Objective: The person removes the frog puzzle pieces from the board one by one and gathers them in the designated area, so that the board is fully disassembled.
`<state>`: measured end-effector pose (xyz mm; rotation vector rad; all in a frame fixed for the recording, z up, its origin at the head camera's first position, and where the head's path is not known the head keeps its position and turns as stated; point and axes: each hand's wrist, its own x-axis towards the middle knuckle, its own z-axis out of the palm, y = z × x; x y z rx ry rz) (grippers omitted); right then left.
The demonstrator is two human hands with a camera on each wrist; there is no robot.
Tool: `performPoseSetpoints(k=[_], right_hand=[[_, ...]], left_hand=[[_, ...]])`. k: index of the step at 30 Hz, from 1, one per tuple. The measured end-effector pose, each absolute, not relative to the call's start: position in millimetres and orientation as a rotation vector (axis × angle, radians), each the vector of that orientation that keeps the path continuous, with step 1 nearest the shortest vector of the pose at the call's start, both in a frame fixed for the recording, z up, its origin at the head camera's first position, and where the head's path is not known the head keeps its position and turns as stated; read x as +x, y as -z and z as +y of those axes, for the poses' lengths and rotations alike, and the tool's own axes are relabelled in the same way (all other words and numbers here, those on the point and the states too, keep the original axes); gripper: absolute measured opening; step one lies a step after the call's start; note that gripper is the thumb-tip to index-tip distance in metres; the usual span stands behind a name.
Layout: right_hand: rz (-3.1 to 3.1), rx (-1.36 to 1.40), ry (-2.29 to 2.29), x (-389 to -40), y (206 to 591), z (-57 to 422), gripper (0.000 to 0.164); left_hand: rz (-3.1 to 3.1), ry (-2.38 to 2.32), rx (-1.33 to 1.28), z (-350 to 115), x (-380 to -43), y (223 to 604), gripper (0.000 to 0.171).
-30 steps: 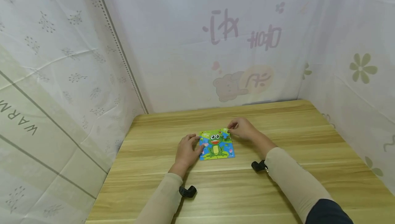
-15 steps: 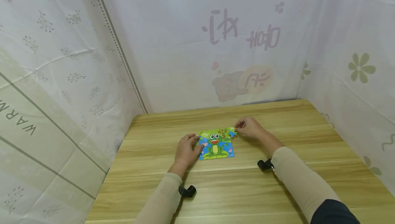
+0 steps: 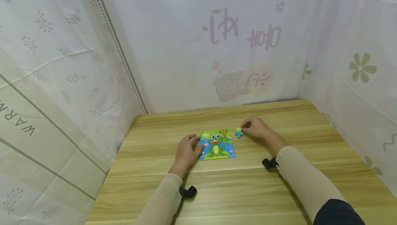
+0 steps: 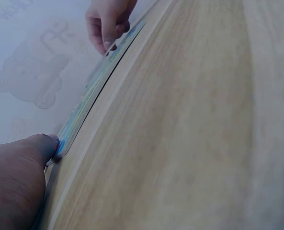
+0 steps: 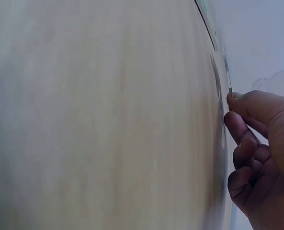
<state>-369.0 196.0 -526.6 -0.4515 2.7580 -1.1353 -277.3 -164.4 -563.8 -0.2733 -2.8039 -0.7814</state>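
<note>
A square frog jigsaw puzzle (image 3: 216, 152) lies flat on the wooden table, its green frog on a blue and green ground. My left hand (image 3: 187, 152) rests along its left side, fingers spread and thumb on the edge. The left wrist view shows that thumb (image 4: 41, 146) touching the near corner of the puzzle. To the right of the puzzle's top corner, a small green and blue jigsaw piece (image 3: 238, 133) is pinched between thumb and fingertips of my right hand (image 3: 255, 128). Seen edge-on in the right wrist view, the piece (image 5: 228, 72) stands out past the thumb tip.
The wooden table (image 3: 229, 190) reaches back to a pale printed curtain (image 3: 173, 63), which also hangs at both sides. Each wrist carries a small black camera, one on the left (image 3: 187, 192) and one on the right (image 3: 270, 163).
My right hand has moved right with the jigsaw piece, from over the puzzle's top right corner to a spot apart from it. The left hand stays in place.
</note>
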Motion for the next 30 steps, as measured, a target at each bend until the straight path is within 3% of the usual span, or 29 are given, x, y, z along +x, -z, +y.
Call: performPoseSetpoints(k=[30], right_hand=[[2.659, -0.432, 1.218, -375.8, 536.3, 219.6, 0.013]], left_hand=[[-2.806, 0.795, -0.270, -164.5, -276.8, 562.7, 0.046]])
